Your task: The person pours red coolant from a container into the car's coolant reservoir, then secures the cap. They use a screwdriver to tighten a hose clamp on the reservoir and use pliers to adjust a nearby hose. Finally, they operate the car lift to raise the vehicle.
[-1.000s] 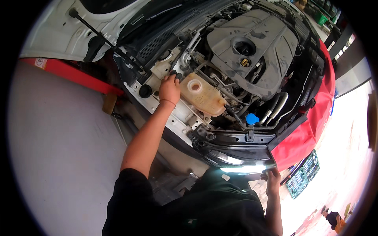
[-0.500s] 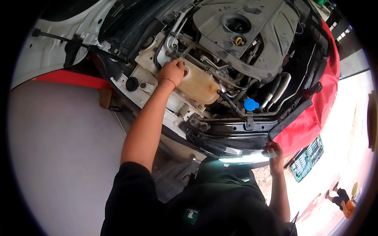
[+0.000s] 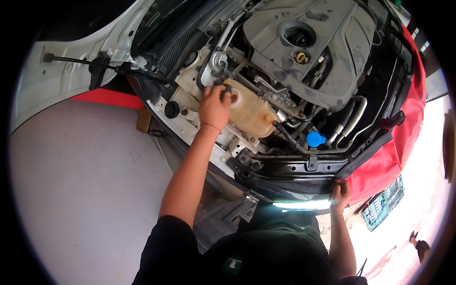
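left hand [image 3: 214,107] on coolant tank [image 3: 251,114] cap, right hand [image 3: 340,194] gripping bumper edge [image 3: 304,192]

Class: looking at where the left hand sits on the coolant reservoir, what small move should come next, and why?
Probably twist the black cap on its neck. The left hand already grips it atop the yellowish reservoir, while the right hand braces on the car's front edge, steadying the body.

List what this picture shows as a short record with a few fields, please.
Setting: open engine bay of a car, with a grey plastic engine cover
Left hand: on the dark cap of the yellowish translucent plastic reservoir; grip on cap hidden
Right hand: resting on the black front edge of the bay
Nearby: round blue filler cap, red fender cover, green tool tray on the floor
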Demonstrator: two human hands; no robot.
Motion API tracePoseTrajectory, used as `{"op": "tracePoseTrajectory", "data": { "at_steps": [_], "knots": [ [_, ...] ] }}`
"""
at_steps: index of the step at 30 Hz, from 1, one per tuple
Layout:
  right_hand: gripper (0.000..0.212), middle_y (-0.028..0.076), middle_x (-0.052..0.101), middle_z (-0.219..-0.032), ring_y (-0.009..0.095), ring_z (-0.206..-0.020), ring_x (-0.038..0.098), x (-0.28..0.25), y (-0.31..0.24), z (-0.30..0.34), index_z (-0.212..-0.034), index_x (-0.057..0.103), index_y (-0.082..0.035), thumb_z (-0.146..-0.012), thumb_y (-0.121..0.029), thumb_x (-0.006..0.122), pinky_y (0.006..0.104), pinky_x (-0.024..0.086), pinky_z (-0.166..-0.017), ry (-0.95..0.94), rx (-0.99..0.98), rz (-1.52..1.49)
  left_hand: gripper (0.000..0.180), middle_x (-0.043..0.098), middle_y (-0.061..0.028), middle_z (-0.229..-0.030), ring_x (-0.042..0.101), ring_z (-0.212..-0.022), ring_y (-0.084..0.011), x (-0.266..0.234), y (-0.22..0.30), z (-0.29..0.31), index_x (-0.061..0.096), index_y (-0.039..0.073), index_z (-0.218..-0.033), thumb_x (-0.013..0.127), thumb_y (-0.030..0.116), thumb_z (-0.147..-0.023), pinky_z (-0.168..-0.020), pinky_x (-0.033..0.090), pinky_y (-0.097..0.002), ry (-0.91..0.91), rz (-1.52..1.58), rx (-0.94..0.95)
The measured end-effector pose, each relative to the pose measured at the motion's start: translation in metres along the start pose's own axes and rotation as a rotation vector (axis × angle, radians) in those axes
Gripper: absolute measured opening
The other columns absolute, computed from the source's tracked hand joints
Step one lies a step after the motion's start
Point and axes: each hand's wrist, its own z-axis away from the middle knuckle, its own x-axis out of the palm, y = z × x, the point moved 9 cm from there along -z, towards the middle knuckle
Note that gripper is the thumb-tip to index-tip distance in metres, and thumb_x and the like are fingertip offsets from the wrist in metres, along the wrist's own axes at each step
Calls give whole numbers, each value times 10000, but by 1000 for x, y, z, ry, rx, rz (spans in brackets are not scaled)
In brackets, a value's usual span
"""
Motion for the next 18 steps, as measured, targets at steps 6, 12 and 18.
{"op": "tracePoseTrajectory", "data": {
  "at_steps": [6,12,18],
  "knots": [
    [134,18,578,-689,50,-440,421,1,3,-3,-950,588,-27,-874,-80,492,217,340,-399,-17,-19,21,293,641,-128,-1007,601,-951,-361,36,2,-16,603,31,-980,713,228,-793,-862,483,-422,-131,1,-40],
    [119,-2,557,-714,37,-466,395,2,4,-5,-971,581,-52,-904,-62,483,203,310,-390,-40,-69,6,318,667,-197,-1016,638,-946,-354,22,-42,1,612,23,-1088,684,206,-838,-855,500,-398,-157,58,-110],
    [109,-5,554,-733,36,-497,403,2,1,-4,-971,582,-50,-906,-67,496,192,316,-426,-40,-52,1,305,651,-241,-1026,632,-956,-384,21,-25,67,602,-24,-1102,626,187,-882,-831,504,-422,-220,392,-400]
  ]
}}
